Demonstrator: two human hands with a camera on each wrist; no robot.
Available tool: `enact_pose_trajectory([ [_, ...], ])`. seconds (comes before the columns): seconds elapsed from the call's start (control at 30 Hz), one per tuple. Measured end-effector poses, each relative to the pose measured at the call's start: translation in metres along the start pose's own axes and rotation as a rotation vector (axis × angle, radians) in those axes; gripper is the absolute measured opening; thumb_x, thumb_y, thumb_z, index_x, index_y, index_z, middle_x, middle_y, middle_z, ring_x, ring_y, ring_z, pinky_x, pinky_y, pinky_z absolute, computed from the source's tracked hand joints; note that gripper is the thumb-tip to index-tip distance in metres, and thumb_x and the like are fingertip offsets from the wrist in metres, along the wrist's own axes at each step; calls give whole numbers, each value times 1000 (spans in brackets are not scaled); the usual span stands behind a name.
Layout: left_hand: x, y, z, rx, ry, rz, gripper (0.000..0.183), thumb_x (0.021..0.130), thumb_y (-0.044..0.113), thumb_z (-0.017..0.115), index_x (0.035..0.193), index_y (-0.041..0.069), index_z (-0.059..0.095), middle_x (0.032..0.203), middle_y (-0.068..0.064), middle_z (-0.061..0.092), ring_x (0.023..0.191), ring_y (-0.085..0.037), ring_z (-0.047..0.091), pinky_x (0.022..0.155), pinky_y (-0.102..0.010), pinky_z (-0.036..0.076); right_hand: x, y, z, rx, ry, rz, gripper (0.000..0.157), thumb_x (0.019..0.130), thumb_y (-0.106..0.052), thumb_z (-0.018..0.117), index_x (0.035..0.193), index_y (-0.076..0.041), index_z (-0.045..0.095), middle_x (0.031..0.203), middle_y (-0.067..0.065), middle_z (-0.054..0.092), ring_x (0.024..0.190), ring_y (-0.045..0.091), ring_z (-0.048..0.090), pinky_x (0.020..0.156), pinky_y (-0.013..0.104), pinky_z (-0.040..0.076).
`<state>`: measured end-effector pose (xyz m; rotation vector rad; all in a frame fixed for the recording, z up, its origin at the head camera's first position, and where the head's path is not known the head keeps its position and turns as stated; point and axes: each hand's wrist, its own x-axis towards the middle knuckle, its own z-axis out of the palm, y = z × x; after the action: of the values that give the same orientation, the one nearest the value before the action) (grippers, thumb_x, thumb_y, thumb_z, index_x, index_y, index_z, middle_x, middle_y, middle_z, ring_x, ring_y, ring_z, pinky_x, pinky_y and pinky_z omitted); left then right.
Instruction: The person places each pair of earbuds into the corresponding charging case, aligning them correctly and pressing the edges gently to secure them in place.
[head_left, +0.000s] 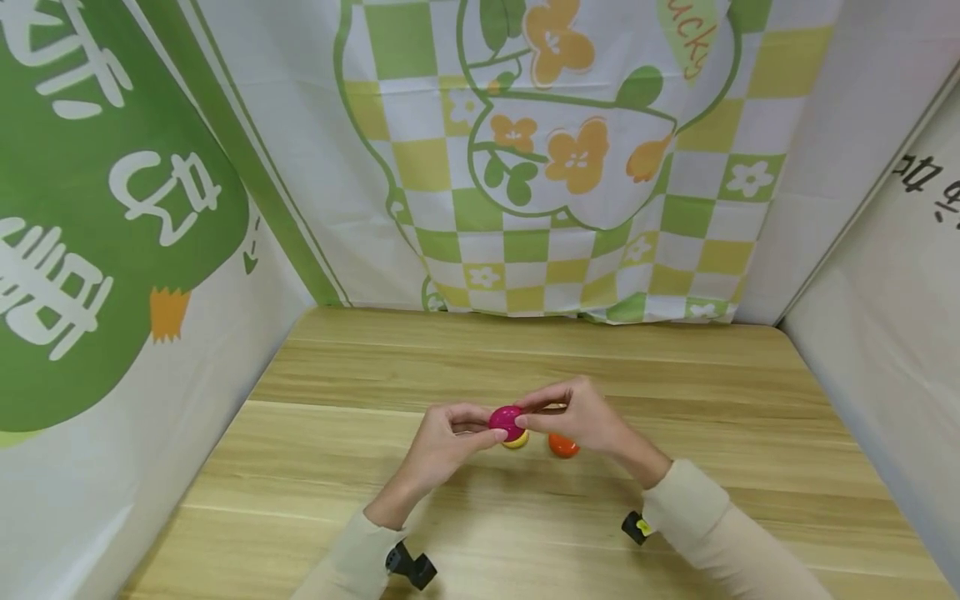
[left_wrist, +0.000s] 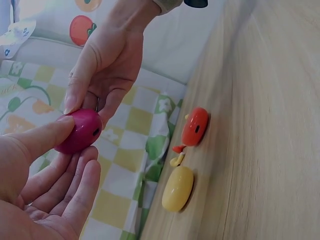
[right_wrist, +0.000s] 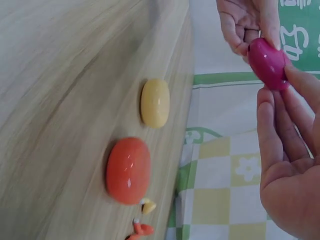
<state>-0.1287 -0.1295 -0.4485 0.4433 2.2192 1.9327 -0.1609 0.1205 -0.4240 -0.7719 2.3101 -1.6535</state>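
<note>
Above the table, both hands share a glossy magenta rounded plastic piece (head_left: 507, 423). My left hand (head_left: 441, 442) pinches its left side between thumb and fingers. Its right side is pinched by my right hand (head_left: 583, 419). A small dark slot shows on the magenta piece (left_wrist: 82, 131) in the left wrist view. Below the hands, a similar yellow rounded piece (right_wrist: 155, 103) and an orange-red one (right_wrist: 128, 171) lie on the wood, apart from each other. The orange-red piece (left_wrist: 195, 127) also has a dark slot. In the head view the magenta piece partly hides the yellow one.
Small yellow (left_wrist: 177, 160) and orange-red (left_wrist: 178, 149) bits lie near the larger pieces. The wooden table (head_left: 337, 367) reaches to a printed checkered cloth (head_left: 540, 250) at the back. Fabric panels (head_left: 247, 325) stand along the left and right sides.
</note>
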Motion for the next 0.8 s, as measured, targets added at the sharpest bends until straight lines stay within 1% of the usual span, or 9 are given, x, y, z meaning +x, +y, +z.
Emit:
enact_pose_trajectory([
  [0.17, 1, -2, -11, 15, 22, -7, 23, 93, 20, 83, 113, 8, 79, 113, -12, 79, 97, -19, 77, 85, -27, 65, 9, -2, 9, -64, 35, 0, 23, 92, -22, 85, 112, -11, 83, 109, 8, 82, 99, 16, 78, 86, 27, 66],
  [0.27, 4, -4, -18, 48, 51, -23, 24, 93, 22, 83, 113, 9, 80, 113, -11, 80, 96, -19, 76, 85, -26, 64, 16, -2, 14, -100, 53, 6, 23, 92, -24, 85, 112, -13, 83, 108, 5, 83, 97, 14, 78, 85, 27, 66],
  [0.43, 8, -9, -28, 98, 113, -60, 27, 92, 22, 84, 115, 8, 80, 112, -12, 80, 96, -18, 75, 84, -24, 63, 28, -3, 23, -103, 75, 20, 23, 93, -25, 84, 112, -12, 83, 105, 5, 83, 94, 15, 78, 82, 28, 66],
  [0.63, 13, -15, -38, 130, 189, -96, 28, 93, 20, 83, 117, 5, 78, 112, -15, 79, 97, -18, 76, 85, -23, 64, 45, 1, 37, -117, 128, 60, 20, 92, -23, 85, 109, -13, 84, 103, 4, 83, 90, 12, 77, 80, 27, 65],
  [0.73, 16, -19, -41, 149, 228, -110, 29, 94, 20, 83, 117, 3, 78, 111, -17, 79, 98, -20, 77, 86, -25, 64, 54, 5, 44, -139, 146, 70, 19, 92, -21, 84, 109, -11, 84, 103, 6, 83, 90, 13, 78, 80, 28, 66],
  [0.8, 18, -23, -43, 164, 245, -116, 29, 94, 19, 83, 118, 2, 78, 111, -18, 79, 99, -23, 78, 88, -29, 65, 59, 8, 48, -147, 155, 89, 19, 93, -21, 84, 108, -10, 84, 103, 7, 83, 91, 13, 78, 80, 28, 66],
])
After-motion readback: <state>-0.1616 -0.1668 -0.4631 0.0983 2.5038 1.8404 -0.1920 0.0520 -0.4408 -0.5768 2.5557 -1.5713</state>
